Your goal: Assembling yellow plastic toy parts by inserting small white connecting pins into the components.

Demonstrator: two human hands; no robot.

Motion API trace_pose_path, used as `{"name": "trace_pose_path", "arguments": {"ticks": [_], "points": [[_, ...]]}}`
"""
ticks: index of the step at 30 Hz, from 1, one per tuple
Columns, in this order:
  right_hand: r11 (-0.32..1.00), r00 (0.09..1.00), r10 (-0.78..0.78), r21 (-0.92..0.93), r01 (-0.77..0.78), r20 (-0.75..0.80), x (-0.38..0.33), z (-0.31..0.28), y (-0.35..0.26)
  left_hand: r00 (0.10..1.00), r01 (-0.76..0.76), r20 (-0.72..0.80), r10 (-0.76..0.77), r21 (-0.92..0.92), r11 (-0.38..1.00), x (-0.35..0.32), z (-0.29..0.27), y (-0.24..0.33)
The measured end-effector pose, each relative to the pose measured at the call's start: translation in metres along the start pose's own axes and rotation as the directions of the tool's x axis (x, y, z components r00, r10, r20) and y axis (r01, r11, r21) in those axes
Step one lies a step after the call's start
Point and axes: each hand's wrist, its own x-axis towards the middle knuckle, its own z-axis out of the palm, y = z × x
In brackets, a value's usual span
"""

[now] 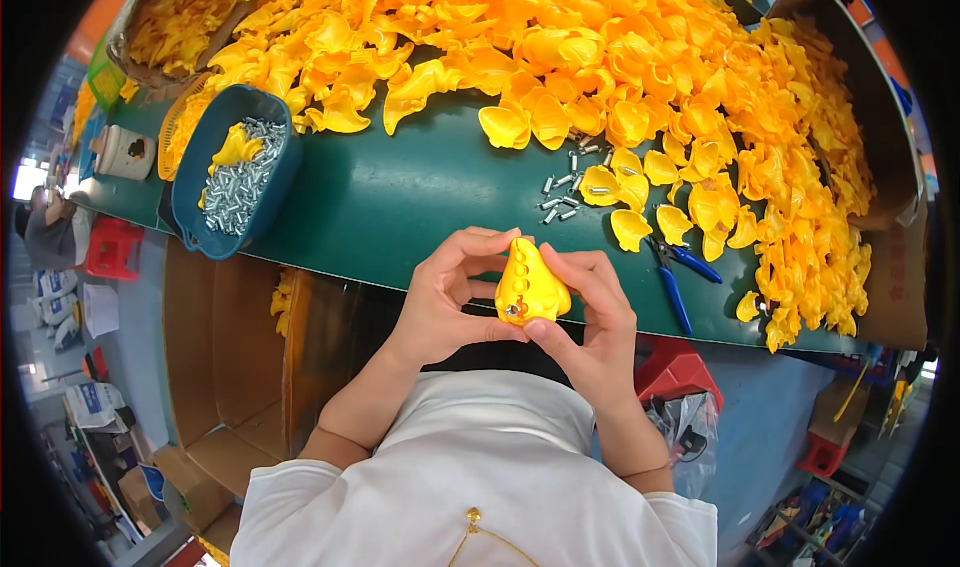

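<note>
Your left hand (445,292) and right hand (598,317) hold a yellow part (532,289); right of them lie pliers (697,265).

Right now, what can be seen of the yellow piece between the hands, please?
The yellow piece is glossy, apparently plastic and roughly pear-shaped, its narrow end uppermost in view. A row of round marks runs along it, with a small silvery spot near the wide end. The left hand and right hand hold it by the green table's near edge.
</note>
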Motion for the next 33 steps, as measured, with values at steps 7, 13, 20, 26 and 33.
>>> {"name": "trace_pose_path", "arguments": {"ticks": [7,13,20,26,33], "points": [[0.993,0.993,0.083,0.079,-0.09,0.085,0.005,-0.011,0.004,0.994,0.089,0.061,-0.088,-0.014,0.996,0.003,0.001,0.007],[0.996,0.998,0.03,-0.085,-0.025,0.064,0.002,-0.005,-0.004,0.988,0.152,-0.009,-0.152,0.031,0.988,0.002,0.009,0.014],[0.985,0.988,0.076,-0.165,-0.053,0.136,0.01,-0.008,-0.008,0.987,0.136,-0.043,-0.155,-0.285,0.949,0.002,0.012,0.006],[0.854,0.939,-0.339,-0.436,0.285,-0.05,0.004,0.003,0.003,0.968,0.237,-0.024,-0.252,-0.259,0.936,0.004,0.014,0.009],[0.947,0.972,-0.21,-0.27,0.176,-0.101,0.003,0.007,0.002,0.997,-0.046,-0.041,0.059,0.265,0.963,0.005,0.017,0.002]]}}
